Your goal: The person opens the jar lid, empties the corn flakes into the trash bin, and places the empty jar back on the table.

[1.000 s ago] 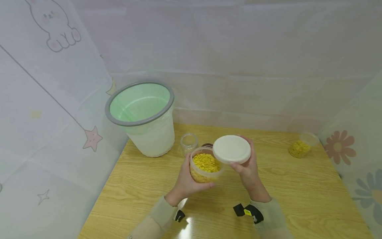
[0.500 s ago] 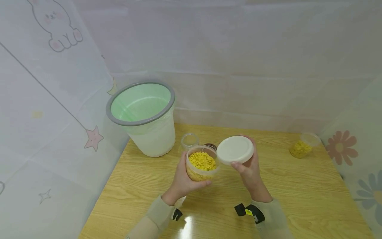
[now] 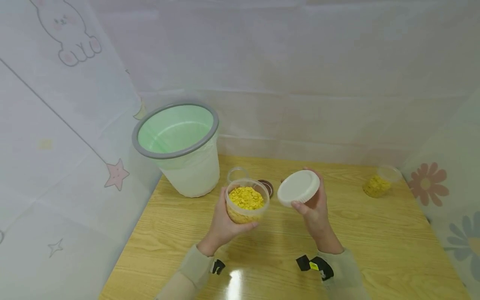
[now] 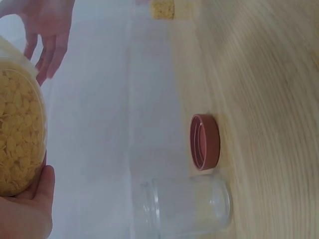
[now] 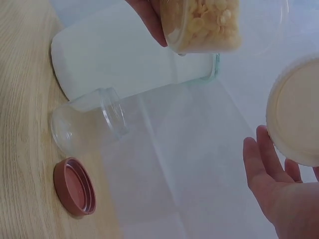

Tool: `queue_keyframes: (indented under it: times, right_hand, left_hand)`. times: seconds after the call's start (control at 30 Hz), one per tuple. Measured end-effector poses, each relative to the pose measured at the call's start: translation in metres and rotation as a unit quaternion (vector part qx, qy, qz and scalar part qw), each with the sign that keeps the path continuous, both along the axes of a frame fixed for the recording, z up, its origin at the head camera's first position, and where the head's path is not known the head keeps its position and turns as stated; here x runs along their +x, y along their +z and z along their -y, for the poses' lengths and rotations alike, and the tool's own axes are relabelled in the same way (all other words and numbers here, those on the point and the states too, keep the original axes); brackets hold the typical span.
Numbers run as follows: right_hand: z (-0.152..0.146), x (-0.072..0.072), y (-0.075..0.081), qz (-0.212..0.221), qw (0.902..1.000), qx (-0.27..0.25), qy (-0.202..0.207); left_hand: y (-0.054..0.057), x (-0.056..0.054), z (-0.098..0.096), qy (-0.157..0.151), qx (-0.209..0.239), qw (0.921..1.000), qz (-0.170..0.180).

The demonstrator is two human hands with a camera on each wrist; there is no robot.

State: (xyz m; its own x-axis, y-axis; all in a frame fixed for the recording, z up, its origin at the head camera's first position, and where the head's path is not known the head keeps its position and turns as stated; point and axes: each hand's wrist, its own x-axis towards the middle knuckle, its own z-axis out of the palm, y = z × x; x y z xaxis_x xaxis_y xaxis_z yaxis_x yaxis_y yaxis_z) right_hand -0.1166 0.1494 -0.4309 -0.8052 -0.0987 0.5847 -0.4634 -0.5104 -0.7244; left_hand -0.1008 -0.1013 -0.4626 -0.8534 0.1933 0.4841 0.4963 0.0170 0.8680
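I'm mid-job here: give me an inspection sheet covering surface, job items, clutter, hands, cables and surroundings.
Surface: wood-grain table, glare patch near the front.
Job items: open tub of yellow flakes; white lid, apart from it.
Clutter: bin, open glass jar, red-brown lid beside it; clear container at far right.
Hands: left hand grips the tub; right hand holds the white lid.
Cables: nothing seen.
Surroundings: pale printed sheets.

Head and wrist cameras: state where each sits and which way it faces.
Head: on the head, facing forward and down at the table; left hand, right hand and forearms show.
Left wrist: worn there, facing across the table past the tub to the glass jar; parts of both hands show.
Right wrist: worn there, facing past the white lid to the jar and bucket; parts of both hands show.
Both wrist views share the jar and brown lid.
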Motion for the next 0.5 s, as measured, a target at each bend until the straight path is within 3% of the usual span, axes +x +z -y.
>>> queue_keyframes:
  times: [0.27, 0.5]
  right_hand:
    - [0.000, -0.003, -0.005, 0.015, 0.9989, 0.028, -0.035]
    - [-0.003, -0.002, -0.010, 0.019, 0.9993, 0.023, -0.022]
  left_hand:
    - [0.012, -0.004, 0.020, 0.028, -0.018, 0.9994, -0.012]
    - [0.024, -0.009, 0.034, 0.067, -0.015, 0.9968, -0.040]
